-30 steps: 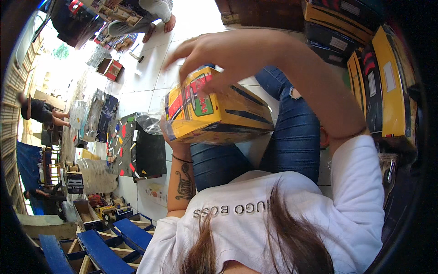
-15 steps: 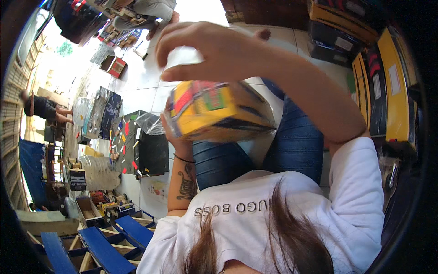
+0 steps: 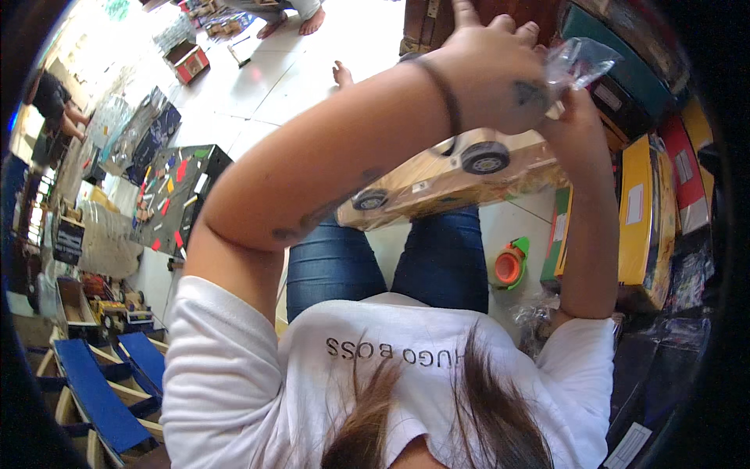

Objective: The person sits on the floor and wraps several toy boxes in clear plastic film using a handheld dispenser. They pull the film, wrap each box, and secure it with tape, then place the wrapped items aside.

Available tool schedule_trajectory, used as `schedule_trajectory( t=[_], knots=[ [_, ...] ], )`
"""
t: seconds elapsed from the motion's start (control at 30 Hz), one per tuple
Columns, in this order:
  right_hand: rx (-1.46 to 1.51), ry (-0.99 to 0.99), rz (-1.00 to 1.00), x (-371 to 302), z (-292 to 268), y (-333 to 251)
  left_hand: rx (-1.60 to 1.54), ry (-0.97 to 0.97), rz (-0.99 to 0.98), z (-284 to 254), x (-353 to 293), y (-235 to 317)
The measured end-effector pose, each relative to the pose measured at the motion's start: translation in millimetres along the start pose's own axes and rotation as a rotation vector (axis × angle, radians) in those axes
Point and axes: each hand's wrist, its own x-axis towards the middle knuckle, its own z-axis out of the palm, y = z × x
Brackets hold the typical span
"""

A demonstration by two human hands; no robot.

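A wooden toy truck (image 3: 426,184) with black wheels, wrapped in clear plastic, lies on its side across the space above my knees. My left hand (image 3: 500,74) reaches over it to the far right, its fingers spread apart and its back toward me. Beside it, my right hand (image 3: 576,117) is closed, pinching a gathered end of clear plastic wrap (image 3: 584,62) at the truck's right end. My left forearm covers the truck's upper left part. Under the truck's right end, a green and orange tape dispenser (image 3: 510,264) rests on the tiled floor.
Yellow and dark boxes (image 3: 637,223) stand stacked close on my right. A black board (image 3: 178,195) with coloured scraps lies to the left. Blue-topped wooden truck frames (image 3: 98,391) fill the lower left. Another person's bare feet (image 3: 312,22) show at the top; someone else is at far left.
The wrapped truck has turned from its yellow end to its wheeled side. Both hands have moved to the right, the left arm now crossing over the truck, and the view has shifted right.
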Motion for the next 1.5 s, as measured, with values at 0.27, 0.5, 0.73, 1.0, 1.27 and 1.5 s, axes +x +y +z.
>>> schedule_trajectory(
  t=[0.27,0.5,0.73,1.0,1.27,1.5],
  knots=[
    [0.691,0.58,0.228,-40,-6,73,-0.455,-0.466,-0.173,23,-119,-82],
    [0.765,0.456,0.13,-75,-34,84,-0.844,-0.015,-0.595,84,-227,-112],
    [0.891,0.455,0.467,-80,-100,85,-0.917,0.338,-0.488,-1,-237,-135],
    [0.464,-0.016,0.399,-101,-65,124,-0.726,-0.034,-0.687,-63,-276,-172],
    [0.729,-0.285,0.149,-71,12,163,-0.427,0.189,-0.391,-58,-265,-162],
    [0.324,-0.594,-0.192,-34,58,115,-0.251,-0.119,-0.106,-16,-181,-108]
  ],
)
